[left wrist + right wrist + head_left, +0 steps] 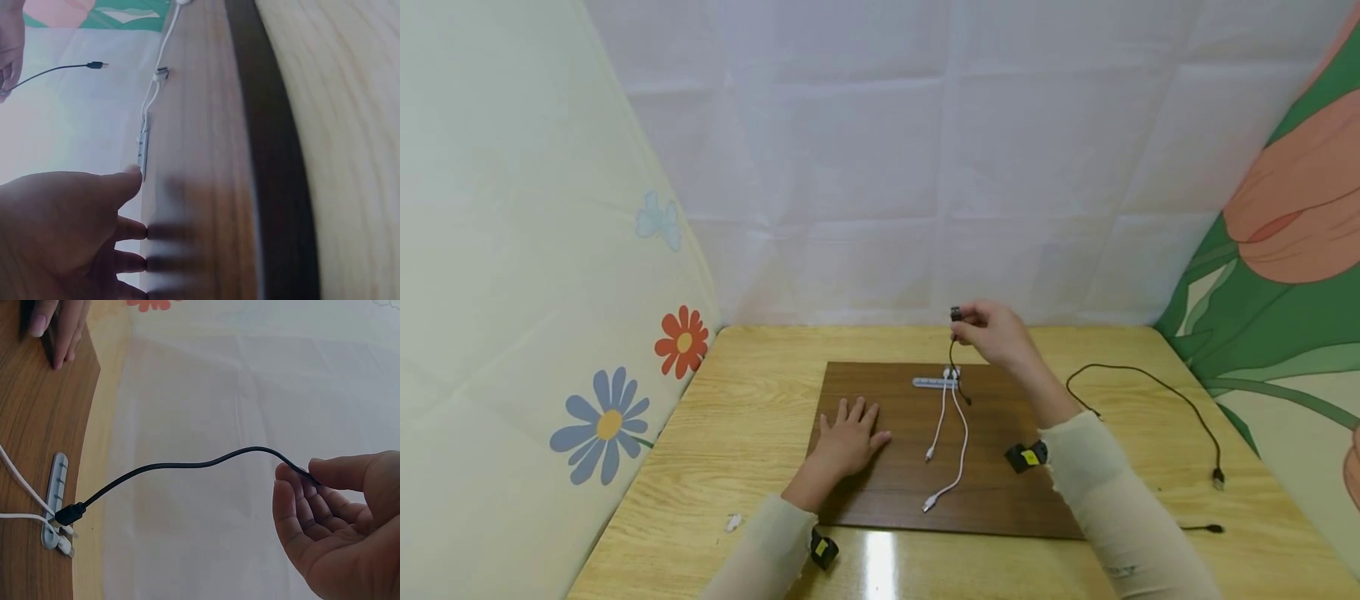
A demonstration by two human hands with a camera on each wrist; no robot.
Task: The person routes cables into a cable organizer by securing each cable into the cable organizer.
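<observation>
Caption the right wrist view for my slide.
Right hand pinches a black cable; two white cables run to a gray clip strip.

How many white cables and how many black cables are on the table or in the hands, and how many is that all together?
White cables: 2
Black cables: 3 (one held in the right hand, one partly hidden by the right sleeve)
Total: 5 cables
</observation>
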